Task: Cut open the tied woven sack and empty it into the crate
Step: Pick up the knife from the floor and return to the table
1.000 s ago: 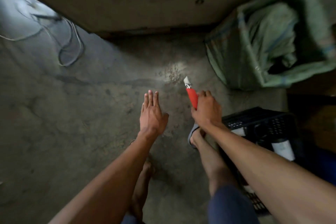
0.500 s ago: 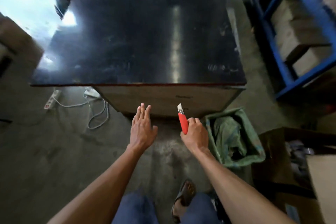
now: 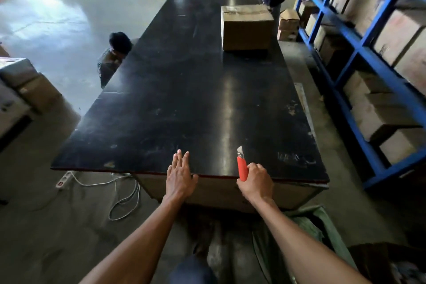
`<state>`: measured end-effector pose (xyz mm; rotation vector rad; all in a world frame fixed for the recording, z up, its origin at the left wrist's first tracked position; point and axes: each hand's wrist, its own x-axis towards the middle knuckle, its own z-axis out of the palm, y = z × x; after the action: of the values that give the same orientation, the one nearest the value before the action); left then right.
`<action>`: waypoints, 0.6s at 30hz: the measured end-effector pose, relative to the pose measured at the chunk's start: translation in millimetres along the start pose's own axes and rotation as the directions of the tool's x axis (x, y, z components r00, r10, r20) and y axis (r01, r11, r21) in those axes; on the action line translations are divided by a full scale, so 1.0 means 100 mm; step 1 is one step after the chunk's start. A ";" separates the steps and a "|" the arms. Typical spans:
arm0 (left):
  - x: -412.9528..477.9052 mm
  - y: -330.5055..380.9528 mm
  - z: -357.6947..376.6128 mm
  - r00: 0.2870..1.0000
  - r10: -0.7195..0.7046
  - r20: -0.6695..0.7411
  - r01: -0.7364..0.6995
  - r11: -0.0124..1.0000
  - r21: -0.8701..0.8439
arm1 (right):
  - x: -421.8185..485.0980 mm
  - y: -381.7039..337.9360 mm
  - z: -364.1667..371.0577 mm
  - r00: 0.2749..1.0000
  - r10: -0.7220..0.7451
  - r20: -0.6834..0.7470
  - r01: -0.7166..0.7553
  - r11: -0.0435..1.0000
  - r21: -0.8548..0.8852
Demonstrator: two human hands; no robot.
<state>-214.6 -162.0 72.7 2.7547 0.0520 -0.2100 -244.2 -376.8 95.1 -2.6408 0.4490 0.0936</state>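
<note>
Sack: green woven sack (image 3: 322, 223) on floor at lower right, just beside table's near right corner, behind right forearm; only part in view, can't tell if tied or cut.
Crate: not visible in this view.
Right hand (image 3: 257, 182): fist closed round red utility knife (image 3: 242, 167), blade out, tip pointing up/away over table edge.
Left hand (image 3: 178, 176): open, fingers straight, holding nothing, at near edge of black table (image 3: 184, 90); contact w/ top unclear.
Risk 1: exposed blade close to bare left hand. A swing or turn toward sack w/ blade out could nick hand or forearm.
Risk 2: gaze is on table, sack low and off to the side. Reaching down blind could slash contents, not the tie.
Risk 3: loose white cable (image 3: 122, 196) and power strip (image 3: 63, 180) on floor at left, trip hazard w/ knife in hand.
Others: cardboard box (image 3: 246, 27) far on table; person (image 3: 115, 53) crouched at table's left side, well apart.
</note>
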 end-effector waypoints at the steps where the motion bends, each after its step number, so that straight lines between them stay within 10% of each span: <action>1: 0.16 -0.03 0.03 1.000 0.006 0.013 -0.006 1.000 0.002 | 0.14 -0.06 0.04 1.000 0.006 -0.001 -0.006 1.000 0.000; 18: 1.89 -0.38 0.63 0.977 0.035 0.210 -0.043 0.998 0.036 | 1.76 -0.70 0.75 0.968 0.217 0.128 -0.203 0.972 -0.119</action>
<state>-38.5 -148.2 -28.0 2.7542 -0.0629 -0.4938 -54.5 -336.4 33.9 -2.6572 0.6919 0.3776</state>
